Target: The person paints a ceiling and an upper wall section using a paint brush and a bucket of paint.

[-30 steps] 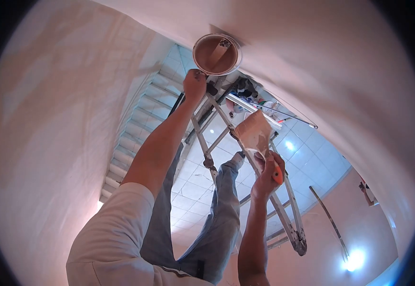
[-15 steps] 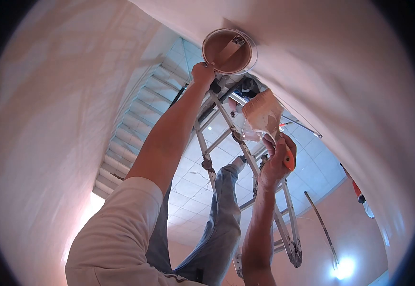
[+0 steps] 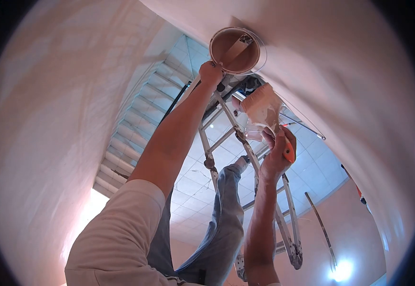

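My left hand (image 3: 210,74) is closed at the near rim of a round paint bucket (image 3: 263,56), high in the view. Pinkish-brown paint (image 3: 225,44) fills the inside, and a flat stick (image 3: 236,49) lies slantwise across it. My right hand (image 3: 275,157) grips a wide paintbrush (image 3: 263,108) by its orange handle. Its bristles point up, coated in pinkish paint, a short way below and right of the bucket and apart from it. Part of the handle is hidden behind my fingers.
Below me stands a paint-spotted metal ladder (image 3: 226,136), with my jeans-covered leg (image 3: 224,214) beside it. Stairs (image 3: 136,128) descend at the left. A pinkish wall (image 3: 340,86) curves along the right. A long pole (image 3: 320,224) and a bright lamp (image 3: 343,270) appear lower right.
The bucket and my left hand have shifted slightly right in view. The paintbrush has risen a little and tilted slightly, still in my right hand.
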`<state>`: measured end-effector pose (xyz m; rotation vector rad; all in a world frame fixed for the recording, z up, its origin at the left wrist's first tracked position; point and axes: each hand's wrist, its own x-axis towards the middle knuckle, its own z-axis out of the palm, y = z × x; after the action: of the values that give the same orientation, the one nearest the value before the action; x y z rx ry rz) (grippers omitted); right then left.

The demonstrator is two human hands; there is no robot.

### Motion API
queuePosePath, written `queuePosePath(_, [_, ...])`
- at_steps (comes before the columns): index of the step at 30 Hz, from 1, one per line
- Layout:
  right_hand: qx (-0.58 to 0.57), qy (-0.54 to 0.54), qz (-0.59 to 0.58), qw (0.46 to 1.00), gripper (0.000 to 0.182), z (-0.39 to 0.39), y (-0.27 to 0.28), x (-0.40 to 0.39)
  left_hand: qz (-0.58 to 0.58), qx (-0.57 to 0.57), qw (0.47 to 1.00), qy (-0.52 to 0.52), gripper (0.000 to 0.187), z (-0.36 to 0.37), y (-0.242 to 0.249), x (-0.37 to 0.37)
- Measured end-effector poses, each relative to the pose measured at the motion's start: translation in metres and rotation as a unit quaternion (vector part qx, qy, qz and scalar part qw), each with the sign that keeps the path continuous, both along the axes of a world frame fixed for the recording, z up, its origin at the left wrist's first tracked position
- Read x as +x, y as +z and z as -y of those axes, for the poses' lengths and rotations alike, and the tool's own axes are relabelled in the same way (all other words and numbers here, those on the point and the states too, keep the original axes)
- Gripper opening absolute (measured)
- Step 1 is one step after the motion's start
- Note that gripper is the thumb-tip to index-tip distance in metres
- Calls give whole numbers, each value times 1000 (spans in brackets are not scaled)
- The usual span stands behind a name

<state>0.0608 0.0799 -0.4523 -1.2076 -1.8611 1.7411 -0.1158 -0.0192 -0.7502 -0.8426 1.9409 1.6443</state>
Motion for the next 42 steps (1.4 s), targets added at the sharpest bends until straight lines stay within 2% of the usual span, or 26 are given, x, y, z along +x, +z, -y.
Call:
queuePosePath(4, [7,7,-7,1000,25,4,-3,-9,-6,48,998,-29,35,7,-5,-1])
queuePosePath(6, [7,13,-2,1000,25,5,-4,-12,36,109,991,-66,43,17,46,-5])
queuePosePath(9, [5,20,-7,1000,24,5,-7,-17,49,115,989,-76,44,27,41,1])
queuePosePath(12, [10,19,-22,1000,23,5,-18,-39,18,126,991,-44,43,42,42,13])
queuePosePath(15, [22,36,-19,999,25,3,-36,-85,-16,54,987,-153,45,78,50,47])
queuePosePath(17, [34,67,-19,997,22,1,-59,-119,18,-32,975,-220,49,104,95,85])
queuePosePath(18, [40,81,-25,996,20,2,-77,-137,-74,-79,951,-291,49,123,114,111])
queuePosePath(19, [99,99,-5,990,18,-2,-101,-152,3,-62,918,-392,51,143,152,122])
queuePosePath(20, [160,115,16,980,16,-7,-127,-167,-10,-43,891,-451,53,167,166,149])
queuePosePath(21, [157,118,14,980,17,-8,-154,-180,-52,-60,865,-495,56,194,166,191])
queuePosePath(22, [154,120,10,981,18,-7,-175,-192,-5,-86,841,-535,57,207,196,213])
queuePosePath(23, [177,133,23,975,20,-5,-184,-201,6,-54,837,-544,56,222,229,227])
queuePosePath(25, [222,163,52,960,24,2,-197,-211,65,-25,832,-550,54,241,255,259])
queuePosePath(28, [367,173,107,908,22,0,-247,-223,115,-91,749,-646,54,231,277,251])
queuePosePath(29, [366,181,121,905,22,1,-251,-224,92,-109,776,-614,54,227,271,258])
queuePosePath(32, [357,200,139,902,24,4,-267,-234,78,-107,814,-566,55,226,260,265])
queuePosePath(34, [347,201,127,907,25,-1,-280,-236,83,-115,811,-567,56,226,260,266])
queuePosePath(35, [370,211,138,894,28,1,-278,-237,87,-118,811,-567,56,226,261,265])
queuePosePath(38, [329,229,188,896,33,3,-273,-235,99,-109,812,-565,56,220,265,257])
queuePosePath(42, [316,214,197,903,33,7,-268,-241,93,-116,817,-557,56,220,266,257])
